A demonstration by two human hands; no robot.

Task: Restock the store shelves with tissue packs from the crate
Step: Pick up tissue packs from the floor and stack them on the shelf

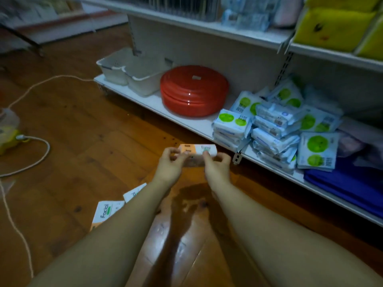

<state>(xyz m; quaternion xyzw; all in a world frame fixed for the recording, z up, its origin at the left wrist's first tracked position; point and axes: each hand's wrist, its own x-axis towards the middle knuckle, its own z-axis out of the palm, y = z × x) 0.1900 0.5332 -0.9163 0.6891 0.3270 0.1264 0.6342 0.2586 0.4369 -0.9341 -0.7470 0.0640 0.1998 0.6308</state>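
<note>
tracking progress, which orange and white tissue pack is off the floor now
The tissue pack pinched between the left hand and right hand, held before the bottom shelf. The other two packs lie flat on the floor.

The tissue pack (196, 150) is orange and white, with a little green mark on the white part. 2 floor packs (106, 210) are white with green letters, and 1 has an orange edge. The floor (78, 125) is brown wood with dark spots. The shelf (151, 102) is white. The baskets (132, 74) are white. The round tubs (193, 94) are red. The wipes packs (232, 121) are light blue and white with 2 green dots each. The folded cloth (339, 183) is dark blue. The cushions (331, 27) are yellow with small dark marks. The cord (49, 149) is white.
</note>
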